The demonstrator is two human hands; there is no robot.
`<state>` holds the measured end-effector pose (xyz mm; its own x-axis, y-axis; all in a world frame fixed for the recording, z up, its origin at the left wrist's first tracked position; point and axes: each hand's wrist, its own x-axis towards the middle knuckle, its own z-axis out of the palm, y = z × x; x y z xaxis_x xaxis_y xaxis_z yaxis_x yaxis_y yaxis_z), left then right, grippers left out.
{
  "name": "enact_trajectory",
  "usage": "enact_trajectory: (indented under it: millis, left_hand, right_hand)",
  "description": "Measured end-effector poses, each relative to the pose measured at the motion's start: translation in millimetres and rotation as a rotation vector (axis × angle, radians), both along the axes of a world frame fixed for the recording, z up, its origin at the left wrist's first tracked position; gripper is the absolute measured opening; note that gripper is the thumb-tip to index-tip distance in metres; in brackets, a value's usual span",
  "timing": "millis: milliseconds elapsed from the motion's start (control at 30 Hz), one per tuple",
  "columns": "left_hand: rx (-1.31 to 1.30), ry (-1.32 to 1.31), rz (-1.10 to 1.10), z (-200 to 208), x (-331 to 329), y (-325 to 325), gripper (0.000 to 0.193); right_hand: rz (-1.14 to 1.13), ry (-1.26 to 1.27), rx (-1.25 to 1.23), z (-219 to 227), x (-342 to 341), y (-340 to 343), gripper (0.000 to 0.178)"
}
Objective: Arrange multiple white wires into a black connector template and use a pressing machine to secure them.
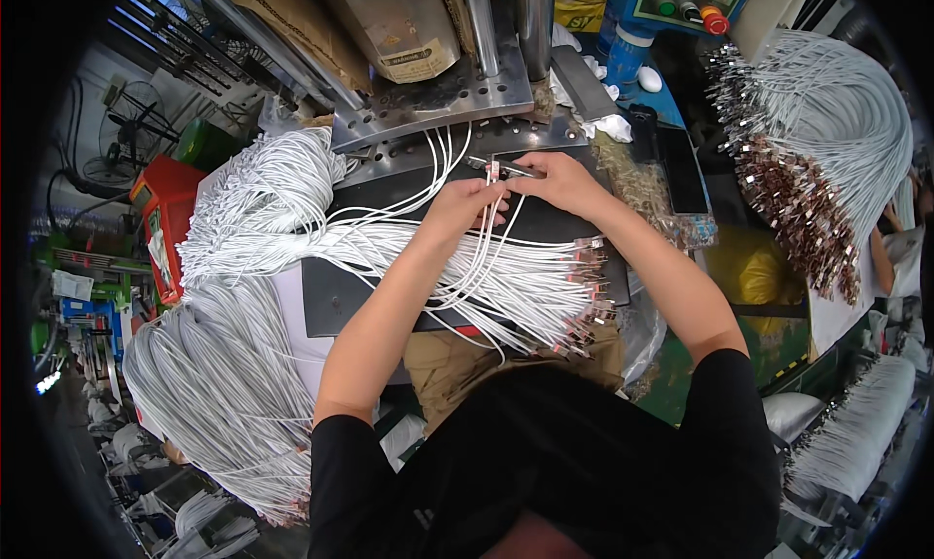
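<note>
Just in front of the metal press plate, my left hand [465,207] is closed in a pinch around a few white cables [484,230], close to their connector ends [493,170]. My right hand [559,182] meets it from the right, its fingers closed on a slim metal tool [518,170] whose kind is too small to make out. The tool lies against the connector ends. Below both hands, a thick bundle of white cables [506,285] stretches across the black work surface [326,301], its reddish and metal connector ends [589,296] pointing right.
A steel press base [438,107] with upright rods stands directly beyond my hands. Coiled white cables [263,184] and grey cables [214,384] pile up on the left, near a red bin [161,218]. A control box [686,4] sits behind; more cables [827,121] hang right.
</note>
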<state>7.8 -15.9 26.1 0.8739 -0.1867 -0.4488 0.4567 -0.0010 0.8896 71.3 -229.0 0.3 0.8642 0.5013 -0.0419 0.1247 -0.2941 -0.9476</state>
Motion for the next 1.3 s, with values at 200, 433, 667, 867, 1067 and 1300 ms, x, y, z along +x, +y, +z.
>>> enact_trajectory:
  millis: [200, 433, 667, 867, 1067, 1300]
  left_hand:
    - [0.085, -0.021, -0.073, -12, 8, 12, 0.024]
    - [0.154, -0.011, -0.111, -3, 5, 6, 0.024]
    - [0.045, 0.024, 0.058, -3, 11, 29, 0.024]
    - [0.059, 0.128, -0.08, 2, 14, 27, 0.024]
    - [0.164, 0.018, -0.08, 3, 5, 19, 0.031]
    - [0.79, -0.651, 0.169, 17, 13, 33, 0.044]
  right_hand:
    - [-0.014, 0.171, 0.104, 11, 0, -14, 0.043]
    - [0.092, 0.023, -0.133, 16, -7, -12, 0.033]
    - [-0.022, 0.162, 0.004, 22, -4, -20, 0.036]
    - [0.03, 0.168, 0.034, 10, -1, -22, 0.038]
    - [0.068, 0.092, -0.087, 23, -9, -18, 0.036]
    - [-0.122, -0.75, -0.381, 25, 8, -9, 0.028]
